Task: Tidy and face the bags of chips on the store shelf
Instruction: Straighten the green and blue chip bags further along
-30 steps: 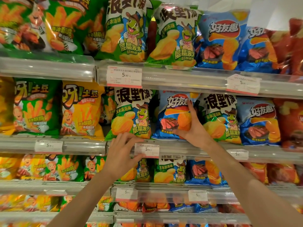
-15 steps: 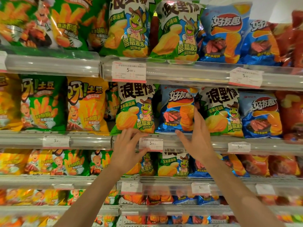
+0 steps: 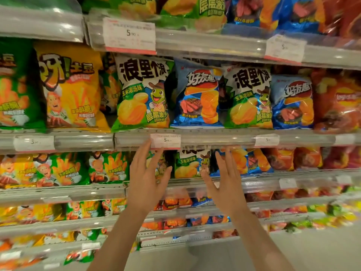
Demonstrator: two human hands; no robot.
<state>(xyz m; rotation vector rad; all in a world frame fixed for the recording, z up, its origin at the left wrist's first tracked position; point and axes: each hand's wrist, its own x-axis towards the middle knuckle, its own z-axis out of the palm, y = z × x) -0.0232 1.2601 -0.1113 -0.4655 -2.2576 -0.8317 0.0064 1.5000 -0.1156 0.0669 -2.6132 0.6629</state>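
Left hand (image 3: 145,178) and right hand (image 3: 224,180) raised before the shelves, fingers spread, holding nothing. Beyond: price tag (image 3: 165,141) reads "5". On the shelf (image 3: 214,136) above it, upright and facing out: green bag (image 3: 141,94) "浪里个浪", blue bag (image 3: 198,96) "好友趣".

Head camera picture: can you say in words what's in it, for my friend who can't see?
Two open hands, the left hand and the right hand, reach up toward store shelves without holding anything. Just above them stand a green chip bag and a blue chip bag side by side, facing front, over a price tag on the shelf rail.
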